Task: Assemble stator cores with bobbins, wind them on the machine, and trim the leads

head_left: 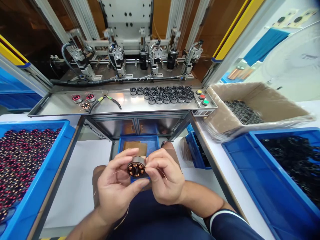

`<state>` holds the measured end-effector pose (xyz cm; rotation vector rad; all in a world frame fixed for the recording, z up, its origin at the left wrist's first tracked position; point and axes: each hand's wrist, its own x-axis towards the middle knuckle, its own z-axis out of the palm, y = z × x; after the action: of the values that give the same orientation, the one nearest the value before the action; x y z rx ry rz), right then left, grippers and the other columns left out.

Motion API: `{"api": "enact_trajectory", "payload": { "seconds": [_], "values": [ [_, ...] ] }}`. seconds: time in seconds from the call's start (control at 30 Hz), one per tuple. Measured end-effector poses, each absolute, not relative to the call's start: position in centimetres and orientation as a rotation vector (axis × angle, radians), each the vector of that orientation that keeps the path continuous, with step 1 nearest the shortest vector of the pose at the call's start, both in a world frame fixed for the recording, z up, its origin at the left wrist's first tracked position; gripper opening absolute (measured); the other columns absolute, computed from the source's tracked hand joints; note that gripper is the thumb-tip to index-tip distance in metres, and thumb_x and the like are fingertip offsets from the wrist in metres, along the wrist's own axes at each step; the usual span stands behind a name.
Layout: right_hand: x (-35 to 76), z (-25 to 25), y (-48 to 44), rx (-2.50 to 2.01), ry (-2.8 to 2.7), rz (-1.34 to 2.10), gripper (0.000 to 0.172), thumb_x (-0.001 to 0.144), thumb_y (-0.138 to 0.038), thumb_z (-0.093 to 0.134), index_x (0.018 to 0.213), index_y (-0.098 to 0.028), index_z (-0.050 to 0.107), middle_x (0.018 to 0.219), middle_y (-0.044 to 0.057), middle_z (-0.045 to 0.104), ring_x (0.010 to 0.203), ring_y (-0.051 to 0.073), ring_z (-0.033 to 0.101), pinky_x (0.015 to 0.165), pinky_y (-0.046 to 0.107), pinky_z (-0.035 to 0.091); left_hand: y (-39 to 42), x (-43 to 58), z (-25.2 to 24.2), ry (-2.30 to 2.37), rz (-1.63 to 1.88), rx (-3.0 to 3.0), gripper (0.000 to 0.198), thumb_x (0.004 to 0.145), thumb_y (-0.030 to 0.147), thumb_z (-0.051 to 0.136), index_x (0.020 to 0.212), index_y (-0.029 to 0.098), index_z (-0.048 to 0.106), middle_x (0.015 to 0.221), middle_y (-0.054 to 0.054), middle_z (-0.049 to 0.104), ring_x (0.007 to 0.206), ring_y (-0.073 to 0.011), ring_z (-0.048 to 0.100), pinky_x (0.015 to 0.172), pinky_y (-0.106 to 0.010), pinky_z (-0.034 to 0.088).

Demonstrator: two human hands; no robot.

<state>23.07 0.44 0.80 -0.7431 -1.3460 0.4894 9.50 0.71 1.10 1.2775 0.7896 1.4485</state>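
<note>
Close to my body, my left hand [115, 185] is closed around a small round stator [136, 166] wound with copper wire, thumb and forefinger gripping its rim. My right hand [163, 178] pinches at the stator's right edge, where a thin copper wire end curls out. Both hands hover over my lap, above a small blue bin [152, 142] holding a brown sheet.
A blue crate [37, 186] of wound red-copper stators stands at the left. At the right are a blue crate [252, 166] and a cardboard box [262, 96] of black bare cores. The steel machine shelf [60, 106] carries rows of black cores [165, 94], pliers [107, 100], three wound stators and coloured buttons [202, 97].
</note>
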Motion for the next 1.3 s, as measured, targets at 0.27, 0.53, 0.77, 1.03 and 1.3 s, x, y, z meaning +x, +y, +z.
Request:
{"api": "enact_trajectory", "payload": {
  "seconds": [0.27, 0.53, 0.77, 1.03, 1.3],
  "values": [
    [25.0, 0.9, 1.9, -0.693, -1.555, 0.398, 0.009, 0.097, -0.021, 0.056, 0.093, -0.018, 0.062, 0.072, 0.004, 0.064, 0.071, 0.015, 0.061, 0.063, 0.027, 0.055, 2.1, 7.1, 0.3, 0.624, 0.939, 1.201, 0.036, 0.087, 0.045, 0.067, 0.117, 0.026, 0.061, 0.088, -0.003, 0.065, 0.077, -0.0148, 0.064, 0.071, -0.025, 0.056],
    [25.8, 1.4, 1.5, -0.768, -1.613, 0.330, 0.009, 0.094, -0.015, 0.057, 0.089, -0.014, 0.065, 0.075, 0.006, 0.064, 0.070, 0.014, 0.060, 0.062, 0.026, 0.053, 2.3, 7.4, -0.4, 0.545, 1.003, 1.139, 0.030, 0.095, 0.042, 0.057, 0.121, 0.027, 0.060, 0.091, -0.004, 0.069, 0.077, -0.0148, 0.065, 0.074, -0.026, 0.054],
    [25.6, 1.7, 1.5, -0.834, -1.544, 0.477, 0.011, 0.091, -0.012, 0.062, 0.081, -0.014, 0.065, 0.072, 0.004, 0.064, 0.069, 0.013, 0.059, 0.065, 0.025, 0.052, 2.3, 7.5, 0.6, 0.503, 1.173, 1.306, 0.022, 0.092, 0.018, 0.061, 0.112, 0.027, 0.061, 0.124, -0.007, 0.062, 0.099, -0.0164, 0.067, 0.081, -0.028, 0.058],
    [26.4, 1.8, 1.6, -0.728, -1.618, 0.412, 0.011, 0.094, -0.017, 0.060, 0.085, -0.014, 0.065, 0.074, 0.007, 0.066, 0.071, 0.014, 0.062, 0.065, 0.027, 0.054, 1.7, 8.2, 0.7, 0.535, 1.233, 1.188, 0.046, 0.077, 0.026, 0.082, 0.116, 0.030, 0.058, 0.121, -0.004, 0.066, 0.121, -0.0249, 0.062, 0.099, -0.036, 0.053],
    [26.8, 1.6, 1.3, -0.711, -1.695, 0.242, 0.007, 0.095, -0.016, 0.058, 0.093, -0.016, 0.065, 0.077, 0.006, 0.065, 0.069, 0.014, 0.063, 0.060, 0.025, 0.055, 1.4, 8.4, 0.3, 0.553, 0.859, 1.035, 0.025, 0.093, 0.036, 0.063, 0.115, 0.027, 0.058, 0.086, -0.001, 0.070, 0.076, -0.0134, 0.068, 0.070, -0.024, 0.056]
  ]
}}
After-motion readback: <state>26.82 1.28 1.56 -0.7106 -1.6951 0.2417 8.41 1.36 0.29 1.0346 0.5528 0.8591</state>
